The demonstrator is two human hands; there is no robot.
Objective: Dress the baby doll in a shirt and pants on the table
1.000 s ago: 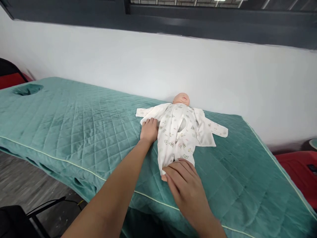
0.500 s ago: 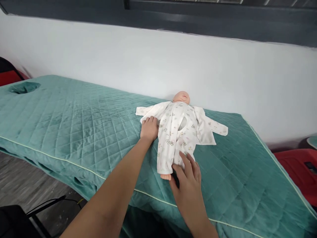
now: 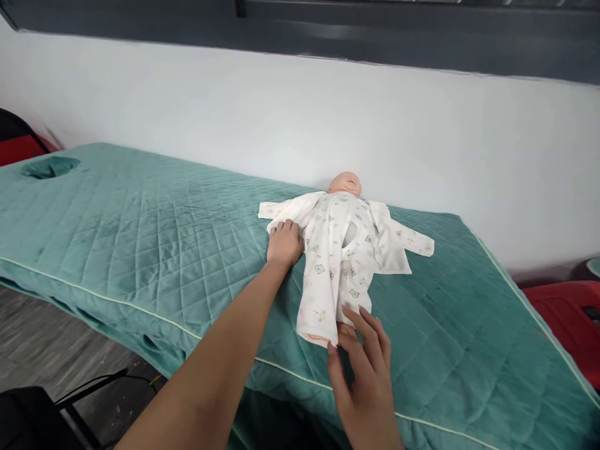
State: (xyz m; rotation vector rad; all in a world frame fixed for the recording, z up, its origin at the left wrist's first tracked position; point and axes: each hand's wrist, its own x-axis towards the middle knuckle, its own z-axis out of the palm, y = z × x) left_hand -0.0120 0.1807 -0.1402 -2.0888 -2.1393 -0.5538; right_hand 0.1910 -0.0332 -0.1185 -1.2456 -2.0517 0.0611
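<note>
A baby doll (image 3: 345, 184) lies on its back on a teal quilted table cover (image 3: 140, 237), dressed in a white printed romper (image 3: 335, 269) with the sleeves spread out. My left hand (image 3: 284, 244) rests flat on the cover beside the doll's left sleeve, fingers touching the cloth. My right hand (image 3: 363, 362) is at the romper's leg ends, fingers apart, thumb and fingertips touching the hem where a doll foot peeks out.
The table runs along a white wall (image 3: 300, 119), with a face hole (image 3: 49, 167) at its far left end. Red seats (image 3: 567, 319) stand right of the table and at the far left. Dark cables lie on the grey floor (image 3: 37, 350).
My right hand slid back toward me from the romper's crotch to its leg hem, and the leg cloth was drawn down over the doll's foot. My left hand stayed put.
</note>
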